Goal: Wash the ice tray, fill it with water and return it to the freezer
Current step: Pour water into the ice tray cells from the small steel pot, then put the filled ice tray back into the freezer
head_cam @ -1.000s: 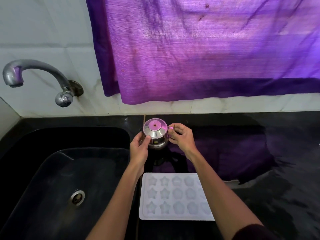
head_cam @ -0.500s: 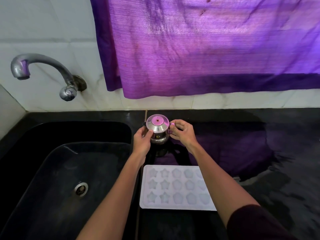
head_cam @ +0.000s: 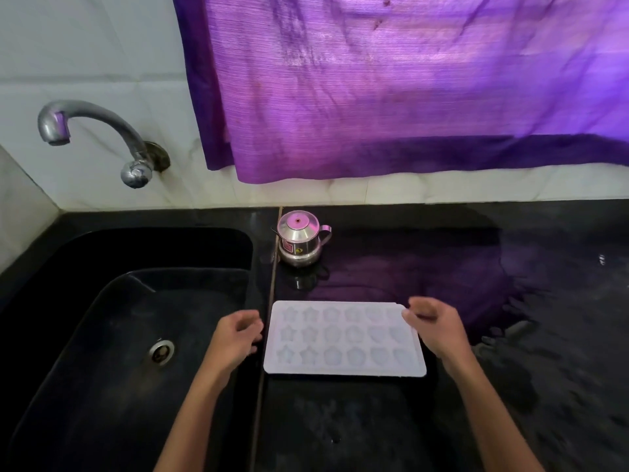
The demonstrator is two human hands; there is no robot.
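A white ice tray [head_cam: 343,338] with star and flower moulds lies flat on the black counter, just right of the sink. My left hand [head_cam: 235,338] hovers beside the tray's left edge, fingers loosely curled, holding nothing. My right hand [head_cam: 435,330] is at the tray's right far corner, fingers loosely bent, fingertips close to or touching the rim. A small steel pot [head_cam: 299,241] with lid and handle stands alone behind the tray.
The black sink [head_cam: 112,335] with its drain [head_cam: 161,350] lies to the left, under a steel tap [head_cam: 92,131] on the tiled wall. A purple curtain [head_cam: 408,83] hangs above the counter. The black counter [head_cam: 544,335] at right looks wet.
Both hands let go of the steel pot and drew back toward me, now sitting at the two sides of the ice tray. The pot stays on the counter.
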